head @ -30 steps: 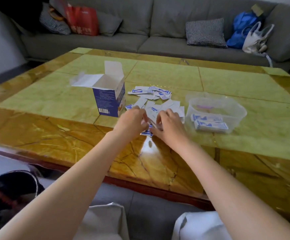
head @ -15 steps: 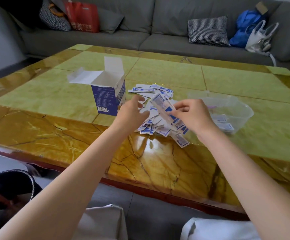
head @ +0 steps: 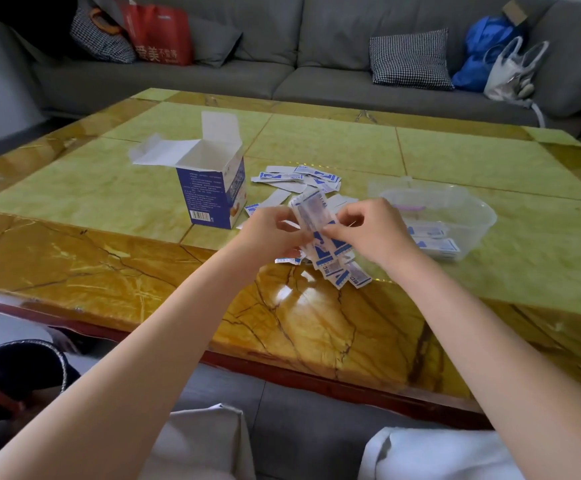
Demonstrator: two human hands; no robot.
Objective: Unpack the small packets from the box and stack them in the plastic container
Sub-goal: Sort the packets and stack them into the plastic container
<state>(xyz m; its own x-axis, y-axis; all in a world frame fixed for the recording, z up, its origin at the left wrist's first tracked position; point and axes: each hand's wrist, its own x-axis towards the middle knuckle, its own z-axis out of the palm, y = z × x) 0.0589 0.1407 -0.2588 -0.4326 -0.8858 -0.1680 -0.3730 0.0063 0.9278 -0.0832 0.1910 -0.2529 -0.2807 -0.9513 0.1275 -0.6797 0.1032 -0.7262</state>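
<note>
Near edge: two bare forearms reach out over the table (head: 74,258); pale fabric lies below them, at the person's lap.
Left hand (head: 268,233): fingers curled inward, pinching the left side of a bundle of packets (head: 311,213). How many packets it holds cannot be told.
Right hand (head: 368,230): fingers curled, thumb and forefinger nipping the right edge of the same bundle. Both hands share the hold; neither is free.
Bundle: held just above the tabletop, between the two sets of fingertips; long axis runs away from the person, tilted slightly left at the far end. Print blurred.
Loose packets (head: 341,268): fanned on the table directly beneath and just nearer than the fingers, unsquared.
Plastic container (head: 483,216): clear, to the right of the right fingers and near them. A few packets lie flat inside, long axis roughly crosswise.
Key relation: the container lies rightward of the bundle, so the right hand is the nearer carrier. In my judgement the bundle needs a turn of roughly a quarter to lie as the ones already stacked.
Box (head: 213,195): left of the left fingers, upright, flaps open; contents not visible.
Further packets (head: 296,178): scattered beyond the fingers, between box and container.
Progress, judged: early; most packets are outside the container.
Risk, judged: thin packets may slip and splay from a two-sided pinch.
</note>
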